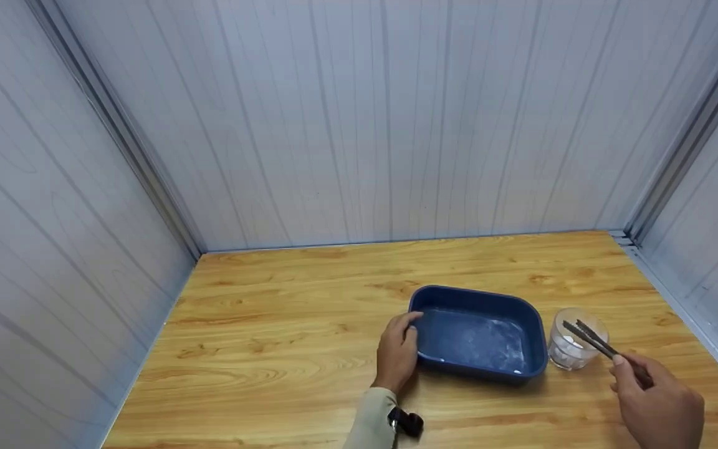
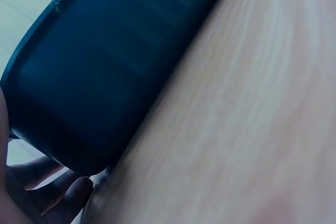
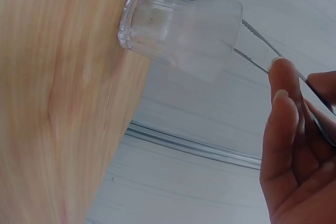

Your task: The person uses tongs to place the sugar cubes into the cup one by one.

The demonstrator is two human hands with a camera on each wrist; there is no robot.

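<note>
A deep blue rectangular dish (image 1: 477, 340) stands on the wooden table, hollow side up. At its left end my left hand (image 1: 398, 349) grips the rim; in the left wrist view several curled fingers (image 2: 68, 200) are by the dish's dark outer wall (image 2: 100, 72). My right hand (image 1: 658, 396) pinches small metal tongs (image 1: 589, 337), whose serrated tips stand apart above a clear glass (image 1: 568, 355). Whitish pieces lie low in the glass. In the right wrist view the tong tips are close to the frosted-looking glass (image 3: 184, 30), with nothing visible between them.
The glass stands just right of the dish, a narrow gap apart. Wood-grain tabletop (image 1: 259, 349) stretches to the left. Pale panel walls (image 1: 359, 125) enclose the table at the back and both sides. A black wrist device (image 1: 406, 423) sits at the left sleeve.
</note>
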